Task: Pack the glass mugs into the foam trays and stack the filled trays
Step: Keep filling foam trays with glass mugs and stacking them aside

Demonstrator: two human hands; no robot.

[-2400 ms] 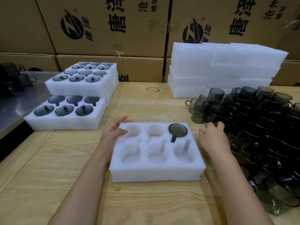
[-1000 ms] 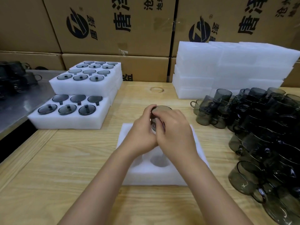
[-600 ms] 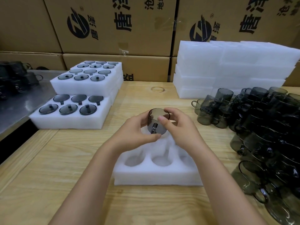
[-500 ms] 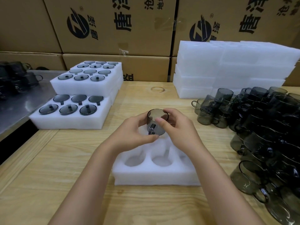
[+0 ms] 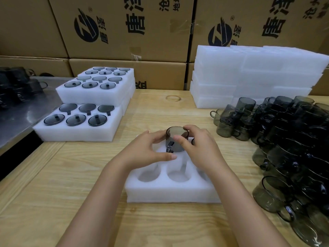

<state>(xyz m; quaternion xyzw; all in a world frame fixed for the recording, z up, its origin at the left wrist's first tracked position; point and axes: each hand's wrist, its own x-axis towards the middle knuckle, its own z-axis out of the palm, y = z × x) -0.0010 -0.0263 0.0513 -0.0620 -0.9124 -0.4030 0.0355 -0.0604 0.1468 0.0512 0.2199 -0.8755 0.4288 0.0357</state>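
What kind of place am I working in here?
Probably a warehouse packing station: printed shipping cartons stacked behind the wooden bench, a stack of white foam trays, and a heap of loose smoky glass mugs.

One mug (image 5: 175, 133) is held by the left hand (image 5: 146, 152) and right hand (image 5: 201, 150) over one six-pocket tray (image 5: 170, 193). Three filled trays (image 5: 78, 132) show six mugs each. The loose mugs (image 5: 293, 139) are too many to count.

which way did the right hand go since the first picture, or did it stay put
Yes. The right hand moved left, from the mug pile to over the tray's back row, gripping a mug.
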